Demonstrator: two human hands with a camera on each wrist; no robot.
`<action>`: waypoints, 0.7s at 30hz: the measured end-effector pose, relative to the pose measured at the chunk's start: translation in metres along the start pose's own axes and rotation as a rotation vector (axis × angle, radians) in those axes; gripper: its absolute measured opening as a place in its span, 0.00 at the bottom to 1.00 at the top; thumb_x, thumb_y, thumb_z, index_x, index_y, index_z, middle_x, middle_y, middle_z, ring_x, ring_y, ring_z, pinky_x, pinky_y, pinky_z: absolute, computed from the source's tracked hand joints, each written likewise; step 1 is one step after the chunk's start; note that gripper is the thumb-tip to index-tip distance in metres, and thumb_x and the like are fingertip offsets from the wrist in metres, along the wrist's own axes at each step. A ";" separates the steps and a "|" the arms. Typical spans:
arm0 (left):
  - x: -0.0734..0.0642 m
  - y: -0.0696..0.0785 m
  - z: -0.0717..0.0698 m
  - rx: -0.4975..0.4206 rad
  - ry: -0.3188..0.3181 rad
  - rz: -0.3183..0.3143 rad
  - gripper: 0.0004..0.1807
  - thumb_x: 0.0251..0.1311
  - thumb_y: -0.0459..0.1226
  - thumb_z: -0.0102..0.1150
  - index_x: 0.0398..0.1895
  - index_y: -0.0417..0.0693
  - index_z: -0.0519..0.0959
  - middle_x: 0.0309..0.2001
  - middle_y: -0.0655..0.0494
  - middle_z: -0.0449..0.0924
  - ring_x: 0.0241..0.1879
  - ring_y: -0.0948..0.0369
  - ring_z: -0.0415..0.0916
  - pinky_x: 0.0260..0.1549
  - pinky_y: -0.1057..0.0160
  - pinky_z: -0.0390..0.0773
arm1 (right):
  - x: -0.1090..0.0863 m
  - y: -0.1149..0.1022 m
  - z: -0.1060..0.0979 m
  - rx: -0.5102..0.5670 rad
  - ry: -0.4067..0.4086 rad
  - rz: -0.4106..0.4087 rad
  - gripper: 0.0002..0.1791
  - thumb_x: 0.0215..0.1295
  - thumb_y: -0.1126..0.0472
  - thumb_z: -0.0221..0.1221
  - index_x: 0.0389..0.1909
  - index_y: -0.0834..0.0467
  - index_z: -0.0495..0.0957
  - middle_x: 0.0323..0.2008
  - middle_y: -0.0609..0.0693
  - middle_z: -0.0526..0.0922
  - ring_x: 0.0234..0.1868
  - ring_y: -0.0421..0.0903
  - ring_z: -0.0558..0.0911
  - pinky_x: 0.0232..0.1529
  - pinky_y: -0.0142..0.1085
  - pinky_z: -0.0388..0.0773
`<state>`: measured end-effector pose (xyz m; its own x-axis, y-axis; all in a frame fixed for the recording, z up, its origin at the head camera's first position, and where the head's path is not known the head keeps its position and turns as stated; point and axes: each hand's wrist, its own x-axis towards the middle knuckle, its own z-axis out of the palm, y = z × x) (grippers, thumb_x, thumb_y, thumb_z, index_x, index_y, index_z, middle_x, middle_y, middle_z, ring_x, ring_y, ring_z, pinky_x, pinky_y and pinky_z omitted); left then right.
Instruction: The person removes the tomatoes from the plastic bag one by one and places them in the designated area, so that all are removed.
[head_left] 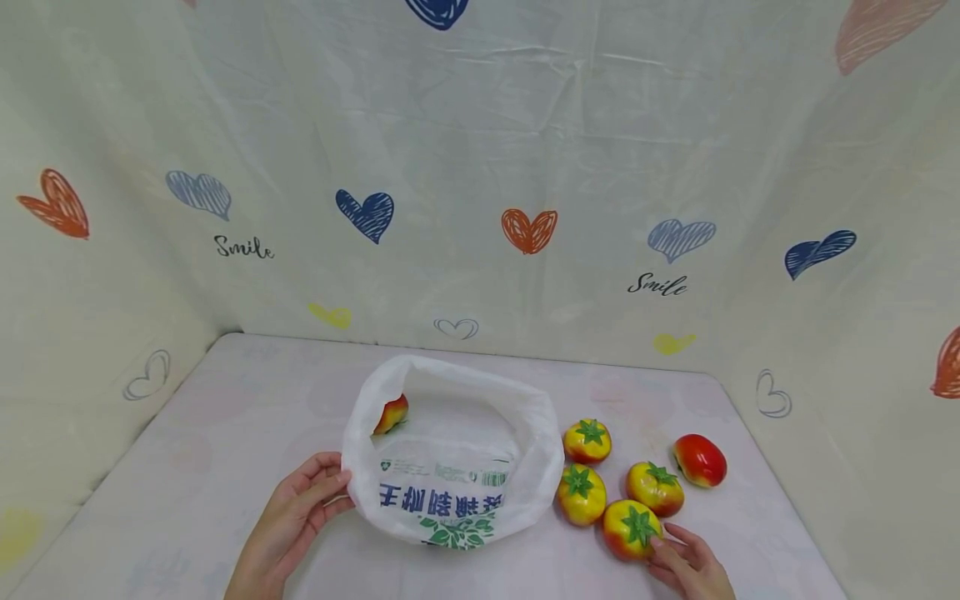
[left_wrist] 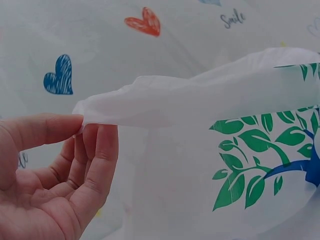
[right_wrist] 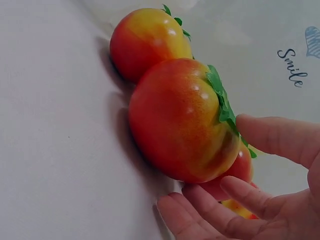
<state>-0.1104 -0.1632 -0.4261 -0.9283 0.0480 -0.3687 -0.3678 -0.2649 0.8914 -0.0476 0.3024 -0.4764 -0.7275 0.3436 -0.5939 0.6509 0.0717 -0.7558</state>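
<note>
A white plastic bag (head_left: 536, 492) with blue characters and a green leaf print stands with its mouth open and its rim folded outward. At its left edge my left hand (head_left: 303, 508) pinches the folded rim (left_wrist: 145, 100) between thumb and fingers. Inside the bag a red-yellow tomato (head_left: 392, 415) shows partly. My right hand (head_left: 690, 562) is at the nearest tomato (head_left: 628, 532), a glossy red and yellow one with green leaves. In the right wrist view the thumb (right_wrist: 270, 132) reaches its leaves, and the fairly straight fingers lie along its lower side.
Beside the bag's right side sit two yellow-red tomatoes, one farther back (head_left: 587, 442) and one nearer (head_left: 581, 495). Another tomato (head_left: 655, 489) lies behind the nearest one, and a redder one (head_left: 701, 460) rests at the far right. A heart-printed curtain (head_left: 465, 275) hangs behind the table (head_left: 285, 383).
</note>
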 end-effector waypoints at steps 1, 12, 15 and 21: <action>0.000 0.000 0.000 0.002 -0.002 0.001 0.15 0.61 0.35 0.56 0.50 0.45 0.69 0.42 0.60 0.79 0.42 0.59 0.78 0.47 0.62 0.79 | 0.000 0.000 -0.002 -0.006 0.003 -0.008 0.60 0.45 0.36 0.64 0.66 0.70 0.45 0.52 0.72 0.68 0.34 0.44 0.81 0.41 0.44 0.81; 0.001 0.001 0.000 0.010 -0.003 0.000 0.15 0.62 0.35 0.55 0.51 0.45 0.68 0.42 0.60 0.79 0.42 0.59 0.78 0.47 0.63 0.79 | 0.005 -0.001 -0.020 -0.090 0.231 -0.062 0.43 0.60 0.38 0.54 0.64 0.65 0.56 0.55 0.68 0.70 0.33 0.39 0.79 0.39 0.38 0.82; 0.001 0.001 0.000 0.005 -0.008 0.004 0.14 0.62 0.35 0.55 0.50 0.46 0.69 0.42 0.60 0.79 0.42 0.60 0.78 0.46 0.63 0.80 | 0.005 -0.009 -0.022 -0.118 0.315 -0.119 0.38 0.63 0.41 0.53 0.63 0.65 0.58 0.56 0.68 0.69 0.34 0.39 0.79 0.39 0.36 0.82; 0.001 0.000 -0.001 0.003 -0.015 0.016 0.13 0.63 0.35 0.54 0.49 0.46 0.69 0.41 0.60 0.79 0.41 0.60 0.78 0.45 0.64 0.80 | 0.003 -0.030 -0.029 -0.183 0.366 -0.166 0.37 0.63 0.40 0.52 0.62 0.63 0.59 0.59 0.66 0.67 0.40 0.44 0.78 0.55 0.49 0.72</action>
<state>-0.1112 -0.1642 -0.4265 -0.9346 0.0584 -0.3508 -0.3534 -0.2625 0.8979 -0.0632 0.3283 -0.4479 -0.7217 0.6205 -0.3068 0.5836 0.3071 -0.7517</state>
